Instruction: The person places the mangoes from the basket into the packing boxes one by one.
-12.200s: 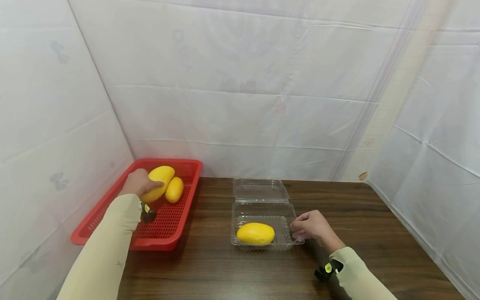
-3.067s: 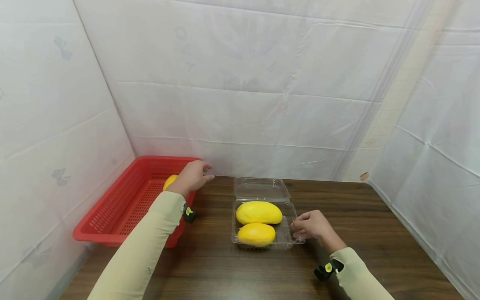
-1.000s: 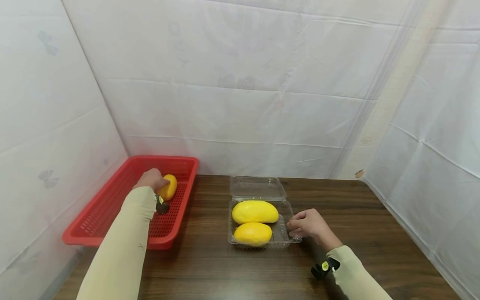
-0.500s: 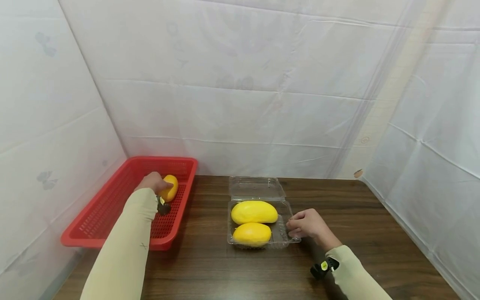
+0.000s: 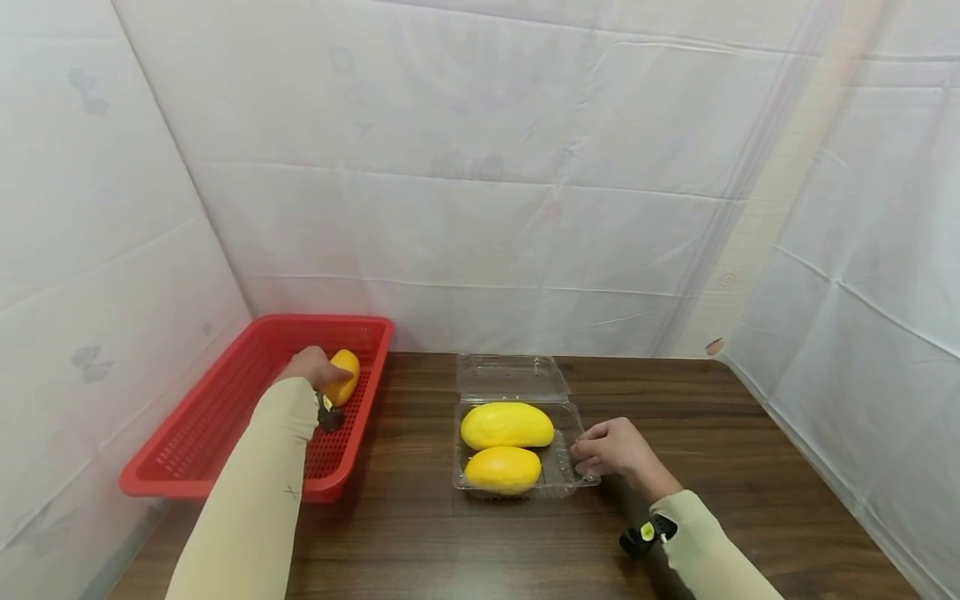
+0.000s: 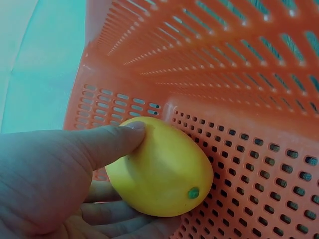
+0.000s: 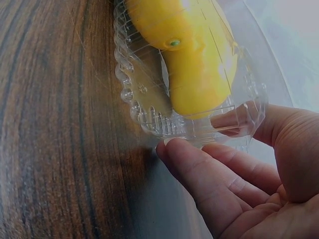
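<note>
Inside the red plastic basket (image 5: 161, 485), my left hand (image 5: 307, 367) grips a yellow mango (image 5: 346, 367). The left wrist view shows the thumb on top of this mango (image 6: 167, 169) and the fingers curled underneath, with its green stem spot facing out. At the right, my right hand (image 5: 617, 450) pinches the side wall of a clear plastic clamshell box (image 5: 561, 467), thumb inside and fingers outside. In the box lie two yellow mangoes, a longer one (image 5: 507, 425) behind and a shorter one (image 5: 502, 468) in front. The box's lid (image 5: 512, 377) lies folded back.
The box stands on a dark wood-grain table (image 5: 420, 533), right of the basket. White sheeting (image 5: 465, 233) closes off the back and both sides. The basket's far edge is close to the back sheet.
The longer mango went from the basket into the box earlier. My left hand then returned to the basket and took hold of another mango, shifting it slightly right. My right hand stayed on the box.
</note>
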`<state>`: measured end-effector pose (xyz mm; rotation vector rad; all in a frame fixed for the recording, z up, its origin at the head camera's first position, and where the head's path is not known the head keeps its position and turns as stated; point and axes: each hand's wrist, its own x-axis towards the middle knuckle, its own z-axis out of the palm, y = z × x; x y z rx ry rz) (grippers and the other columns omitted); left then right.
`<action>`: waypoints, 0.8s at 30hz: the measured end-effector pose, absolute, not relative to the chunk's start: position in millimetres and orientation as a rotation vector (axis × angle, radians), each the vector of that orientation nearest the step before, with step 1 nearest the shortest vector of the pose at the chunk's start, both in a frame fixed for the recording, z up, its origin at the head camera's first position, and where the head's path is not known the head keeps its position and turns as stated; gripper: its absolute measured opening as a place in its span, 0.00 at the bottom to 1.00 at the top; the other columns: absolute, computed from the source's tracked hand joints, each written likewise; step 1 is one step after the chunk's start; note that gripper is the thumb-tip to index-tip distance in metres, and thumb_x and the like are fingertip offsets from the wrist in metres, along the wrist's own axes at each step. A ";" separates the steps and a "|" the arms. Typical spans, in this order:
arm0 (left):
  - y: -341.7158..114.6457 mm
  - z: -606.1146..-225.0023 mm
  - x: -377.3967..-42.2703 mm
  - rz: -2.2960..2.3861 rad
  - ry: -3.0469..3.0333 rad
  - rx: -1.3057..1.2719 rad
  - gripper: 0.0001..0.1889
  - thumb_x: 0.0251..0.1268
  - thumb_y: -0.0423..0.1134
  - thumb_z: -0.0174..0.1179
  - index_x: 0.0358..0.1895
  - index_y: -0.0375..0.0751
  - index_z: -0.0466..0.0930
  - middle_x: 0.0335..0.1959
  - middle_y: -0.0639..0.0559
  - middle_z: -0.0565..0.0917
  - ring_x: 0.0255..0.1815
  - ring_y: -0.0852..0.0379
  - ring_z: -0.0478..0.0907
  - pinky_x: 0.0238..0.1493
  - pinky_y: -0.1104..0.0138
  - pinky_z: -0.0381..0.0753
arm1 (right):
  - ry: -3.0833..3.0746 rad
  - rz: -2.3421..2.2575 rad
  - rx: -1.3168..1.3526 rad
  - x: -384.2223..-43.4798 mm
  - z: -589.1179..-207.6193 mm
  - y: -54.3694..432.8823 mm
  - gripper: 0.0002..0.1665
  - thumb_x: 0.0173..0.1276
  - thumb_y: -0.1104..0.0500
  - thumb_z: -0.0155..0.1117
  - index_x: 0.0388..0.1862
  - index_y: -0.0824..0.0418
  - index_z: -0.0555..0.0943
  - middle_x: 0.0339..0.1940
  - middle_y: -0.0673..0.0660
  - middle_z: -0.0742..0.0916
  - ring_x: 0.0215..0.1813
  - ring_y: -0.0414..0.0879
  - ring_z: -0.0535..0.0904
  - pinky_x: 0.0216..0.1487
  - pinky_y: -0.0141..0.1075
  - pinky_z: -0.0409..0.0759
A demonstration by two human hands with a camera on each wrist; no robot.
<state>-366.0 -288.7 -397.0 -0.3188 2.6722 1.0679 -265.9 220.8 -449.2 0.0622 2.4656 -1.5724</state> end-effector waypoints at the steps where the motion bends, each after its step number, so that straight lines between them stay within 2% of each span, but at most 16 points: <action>1: -289.4 -397.3 -366.8 1.053 2.687 -0.305 0.24 0.63 0.50 0.69 0.51 0.32 0.78 0.42 0.40 0.82 0.44 0.44 0.76 0.39 0.60 0.79 | 2.462 -1.573 0.066 -266.2 -449.3 220.6 0.12 0.66 0.64 0.71 0.42 0.74 0.87 0.35 0.62 0.91 0.34 0.53 0.91 0.35 0.42 0.89; 16: -292.0 -392.3 -369.1 0.900 2.783 -0.251 0.27 0.61 0.50 0.70 0.49 0.29 0.78 0.36 0.40 0.82 0.38 0.46 0.78 0.35 0.63 0.79 | 2.460 -1.574 0.111 -267.2 -450.8 220.2 0.11 0.65 0.64 0.71 0.40 0.72 0.88 0.34 0.61 0.91 0.34 0.51 0.90 0.36 0.42 0.89; 24: -286.6 -384.9 -365.4 0.929 2.818 -0.215 0.26 0.61 0.51 0.70 0.46 0.30 0.76 0.35 0.41 0.81 0.36 0.47 0.77 0.33 0.65 0.79 | 2.425 -1.592 0.086 -266.1 -449.4 224.1 0.14 0.65 0.60 0.74 0.42 0.71 0.88 0.37 0.62 0.92 0.35 0.51 0.91 0.36 0.42 0.89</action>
